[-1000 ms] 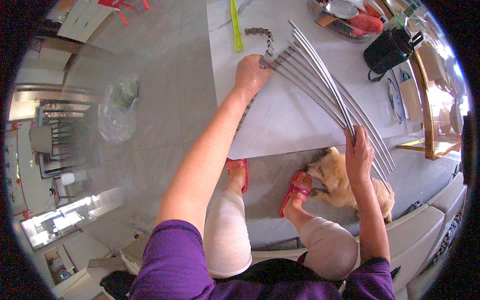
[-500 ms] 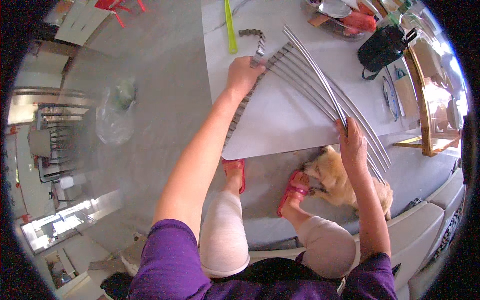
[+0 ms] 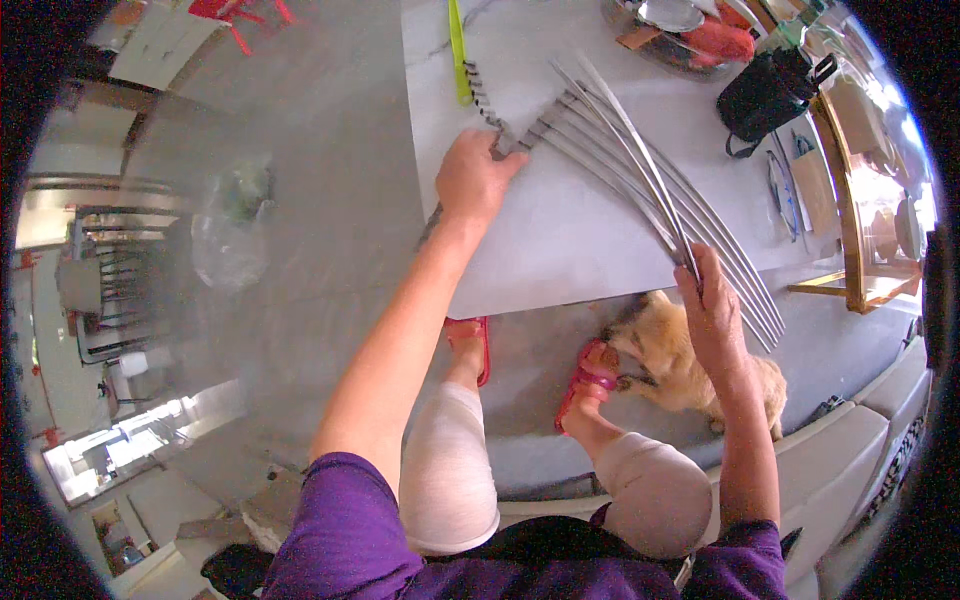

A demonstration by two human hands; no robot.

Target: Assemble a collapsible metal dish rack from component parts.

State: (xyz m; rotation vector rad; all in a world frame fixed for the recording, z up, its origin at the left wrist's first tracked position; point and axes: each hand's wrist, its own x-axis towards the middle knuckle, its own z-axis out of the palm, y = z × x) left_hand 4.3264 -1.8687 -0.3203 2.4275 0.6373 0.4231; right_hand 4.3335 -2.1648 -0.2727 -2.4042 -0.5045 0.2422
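My left hand is closed round a dark grey, ribbed flexible strip above the white table. One end of the strip curls away past my fingers and crosses the green handle; another length hangs below my wrist. Several thin metal rods fan out from the strip toward the right, their far ends overhanging the table edge. My right hand grips a few loose-looking metal rods that slant up and left across the fanned ones. Whether those are joined to the strip I cannot tell.
A lime-green long-handled thing lies on the table. At the back right are a container with red items and a black strapped case. A tan dog is on the floor by my foot; a clear plastic bag lies left.
My left hand has shifted slightly down and left, and the strip's free end has swung left over the green handle. The rods in my right hand have tilted and spread slightly.
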